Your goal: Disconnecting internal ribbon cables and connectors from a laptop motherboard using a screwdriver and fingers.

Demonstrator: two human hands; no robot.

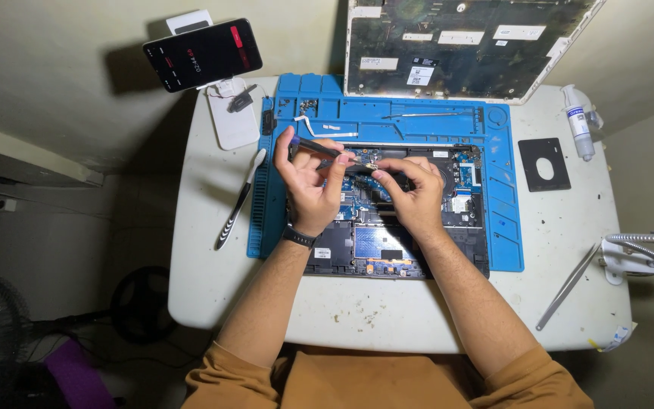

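over the opened laptop's exposed circuit boards (387, 242), your left hand (308, 185) grips a slim black screwdriver (327, 149); your right hand (414, 193) pinches its tip.

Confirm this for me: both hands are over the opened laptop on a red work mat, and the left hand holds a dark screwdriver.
Not quite. In the head view the work mat is blue, not red. Both hands are over the opened laptop, and the left hand holds a dark screwdriver.
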